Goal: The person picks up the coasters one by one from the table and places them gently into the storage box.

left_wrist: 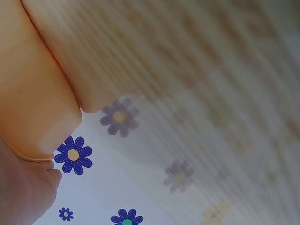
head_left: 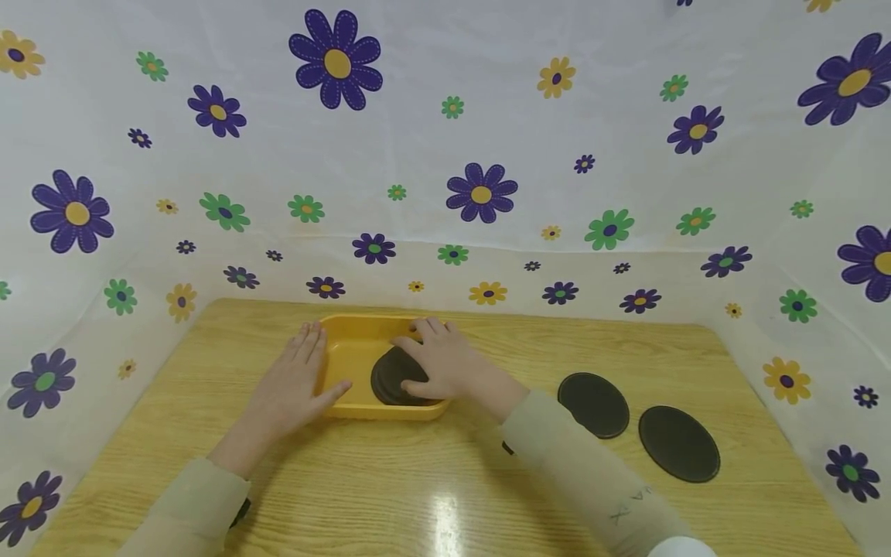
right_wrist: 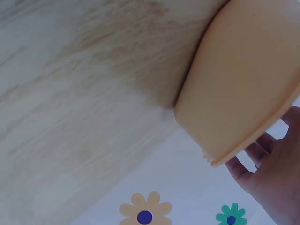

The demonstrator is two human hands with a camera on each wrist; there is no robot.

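Note:
A yellow tray (head_left: 348, 411) stands on the wooden table, holding a stack of round black coasters (head_left: 387, 379) at its right end. My left hand (head_left: 288, 387) rests along the tray's left rim, fingers straight together and thumb spread over the near left corner. Over the coasters, my right hand (head_left: 445, 363) reaches in from the right with fingers spread. Its thumb lies on the black surface, and the other fingers are near the tray's far right corner. In the right wrist view, those fingers (right_wrist: 243, 171) bend over the tray's rim. The hand hides the stack's right part.
Two more black coasters, one (head_left: 594, 404) partly behind the right sleeve and one (head_left: 679, 443) farther right, lie flat on the table (head_left: 390, 480). A white cloth (head_left: 418, 139) printed with flowers encloses the back and both sides.

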